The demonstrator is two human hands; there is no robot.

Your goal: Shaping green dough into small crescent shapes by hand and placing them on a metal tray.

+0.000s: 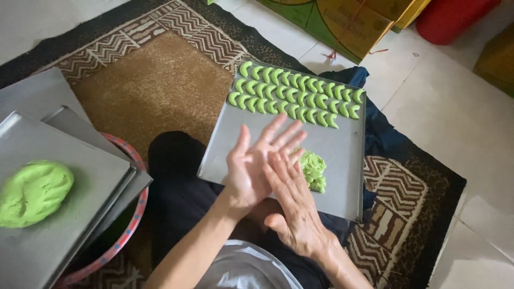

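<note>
To roll evenly, I judged light, steady pressure between flat palms worked best. My left hand (pixel 251 166) and right hand (pixel 292 200) pressed together, palms overlapping; whether dough sat clamped in that grip I could not tell. The small pile of green dough (pixel 313 170) lay just right of my fingers on the grey metal tray (pixel 342 182), crescents (pixel 294 96) beyond.

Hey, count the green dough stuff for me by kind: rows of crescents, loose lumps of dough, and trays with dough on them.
Rows of green crescents: 3
Dough lumps: 2, the large lump and the small pile
Trays bearing dough: 2, the lap tray and the left tray
Total: 7
</note>
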